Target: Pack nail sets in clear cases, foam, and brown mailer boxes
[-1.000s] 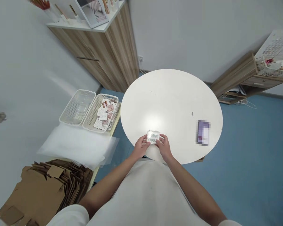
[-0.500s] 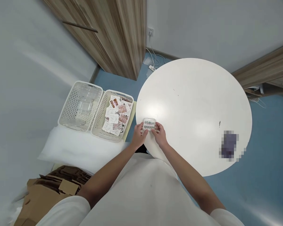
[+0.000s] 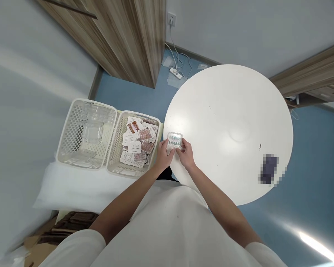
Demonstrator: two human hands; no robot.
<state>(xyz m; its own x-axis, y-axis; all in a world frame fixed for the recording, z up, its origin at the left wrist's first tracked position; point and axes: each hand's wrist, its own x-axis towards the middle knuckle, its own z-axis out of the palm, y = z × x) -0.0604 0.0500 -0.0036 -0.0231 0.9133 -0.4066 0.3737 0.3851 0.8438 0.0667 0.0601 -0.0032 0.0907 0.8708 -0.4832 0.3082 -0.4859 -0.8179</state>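
A small clear plastic case with two rows of greenish press-on nails lies between my hands, above the near left edge of the round white table. My left hand grips its left side, thumb at the near edge. On the right side, my right hand holds it with thumb and fingers. To the left, a white basket contains several cards with brown and pink nail sets, some lying with printed text up. The basket beside it holds clear empty plastic cases.
White foam sheeting lies in front of the baskets, with folded cardboard below it. A blurred dark object rests on the table's right side. A power strip with cables sits on the floor by the wooden cabinet.
The view has shifted and turned slightly, so the baskets appear larger and lower. Both hands still hold the case, which is now tilted a little differently and catches more light.
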